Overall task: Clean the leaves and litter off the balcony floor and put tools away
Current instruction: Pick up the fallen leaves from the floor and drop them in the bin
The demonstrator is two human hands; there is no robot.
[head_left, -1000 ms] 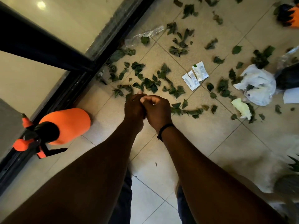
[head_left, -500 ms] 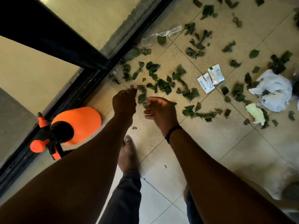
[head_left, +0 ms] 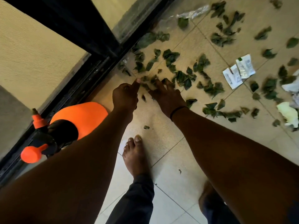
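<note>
We are reaching down now with both hands at the near edge of the leaves (head_left: pixel 182 78). Our right hand (head_left: pixel 166 94) is spreading flat, fingers fanned over a few leaves and pressing on them, nothing closed in it yet. Our left hand (head_left: pixel 125 96) is loosely curled with one finger pointing out, its tip touching a leaf; whether anything sits in the palm, we cannot tell. A second ago these hands were clasped together above the floor; now they are parting and dropping to the tiles, so we are judging that gathering by hand is only starting, with nearly all the litter still lying there.

Moving outward, the leaves are spreading from the black door frame (head_left: pixel 90 68) across the tiled floor (head_left: pixel 161 159), dozens of them, too many and too blurred to count exactly. Two white sachets (head_left: pixel 239 70) are lying together beyond the leaves. One clear plastic wrapper (head_left: pixel 192 12) is resting near the frame further off. At the right edge, one pale yellowish scrap (head_left: pixel 288 113) and crumpled white paper (head_left: pixel 291 87) are showing. One orange sprayer (head_left: pixel 64 130) is lying just left of our left forearm.
</note>
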